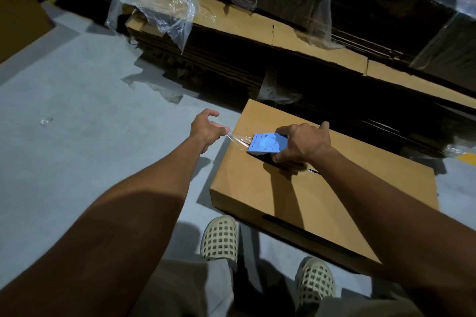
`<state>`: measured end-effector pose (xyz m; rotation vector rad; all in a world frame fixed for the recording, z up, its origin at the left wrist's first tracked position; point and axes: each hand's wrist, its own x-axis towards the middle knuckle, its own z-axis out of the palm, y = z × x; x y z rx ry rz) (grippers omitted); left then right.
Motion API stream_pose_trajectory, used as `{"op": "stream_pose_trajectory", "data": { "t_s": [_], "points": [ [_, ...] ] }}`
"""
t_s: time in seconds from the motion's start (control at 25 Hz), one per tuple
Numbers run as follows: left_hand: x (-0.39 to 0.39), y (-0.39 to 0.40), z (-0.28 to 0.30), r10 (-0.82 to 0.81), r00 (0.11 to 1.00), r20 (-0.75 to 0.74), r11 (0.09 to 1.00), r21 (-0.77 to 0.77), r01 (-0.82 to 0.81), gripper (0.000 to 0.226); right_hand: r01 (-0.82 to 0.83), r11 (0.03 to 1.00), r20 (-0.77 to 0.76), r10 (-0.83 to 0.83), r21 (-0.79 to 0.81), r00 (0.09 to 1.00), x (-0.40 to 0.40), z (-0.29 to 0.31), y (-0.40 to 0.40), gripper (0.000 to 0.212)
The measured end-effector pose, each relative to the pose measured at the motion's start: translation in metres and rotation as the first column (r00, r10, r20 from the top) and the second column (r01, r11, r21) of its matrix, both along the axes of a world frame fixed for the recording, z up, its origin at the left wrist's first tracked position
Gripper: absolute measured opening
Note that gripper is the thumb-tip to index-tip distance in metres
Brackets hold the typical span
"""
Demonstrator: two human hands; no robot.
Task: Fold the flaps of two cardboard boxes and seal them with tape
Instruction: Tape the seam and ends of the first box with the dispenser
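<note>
A flat brown cardboard box (pixel 322 195) lies on the grey floor with its flaps folded shut. My right hand (pixel 304 144) grips a tape dispenser (pixel 268 143) with a pale blue metal plate, pressed on the box top near its left edge. A strip of clear tape (pixel 235 137) stretches from the dispenser past the box edge to my left hand (pixel 207 130). That hand pinches the tape end with thumb and forefinger, the other fingers spread. Only one closed box is in view.
Stacks of flattened cardboard (pixel 296 41) partly wrapped in torn clear plastic (pixel 164 5) run along the far side. Another brown box (pixel 18 15) stands at the far left. My two feet in perforated clogs (pixel 220 239) stand just before the box.
</note>
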<state>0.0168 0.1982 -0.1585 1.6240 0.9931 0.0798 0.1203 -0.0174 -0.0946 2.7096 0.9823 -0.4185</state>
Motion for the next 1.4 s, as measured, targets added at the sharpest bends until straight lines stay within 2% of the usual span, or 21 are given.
{"op": "stream_pose_trajectory", "data": {
  "t_s": [0.16,0.4,0.72,1.0,1.16,1.24,1.4],
  "points": [
    [0.001,-0.002,-0.012,-0.001,1.000,-0.028,1.000,-0.030,0.001,0.049,-0.005,1.000,-0.003,0.005,0.008,1.000,-0.001,-0.002,-0.005,0.083],
    [0.004,-0.003,-0.023,0.053,0.998,-0.032,0.982,-0.177,-0.057,0.043,0.008,1.000,-0.017,-0.008,0.013,1.000,-0.001,-0.003,-0.004,0.083],
    [0.015,-0.009,-0.016,0.132,0.989,0.073,0.965,-0.237,-0.111,0.052,0.044,0.996,-0.033,-0.041,0.074,0.999,0.000,0.000,-0.019,0.082],
    [0.019,-0.014,-0.023,0.149,0.989,0.011,0.966,-0.215,-0.143,0.056,0.057,0.995,-0.041,-0.054,0.080,0.998,-0.002,-0.003,-0.018,0.082],
    [0.018,-0.026,-0.029,0.182,0.982,-0.052,0.939,-0.288,-0.189,0.039,0.068,0.995,-0.047,-0.065,0.069,0.997,-0.002,-0.004,-0.014,0.083],
    [0.017,-0.034,-0.036,0.248,0.964,-0.100,0.935,-0.236,-0.265,0.016,0.051,0.997,-0.034,-0.049,0.058,0.998,-0.004,-0.004,-0.012,0.082],
    [0.018,-0.047,-0.035,0.379,0.921,-0.092,0.925,-0.002,-0.381,0.013,0.009,0.999,-0.009,-0.009,0.037,1.000,-0.008,-0.004,-0.003,0.080]
  ]
}}
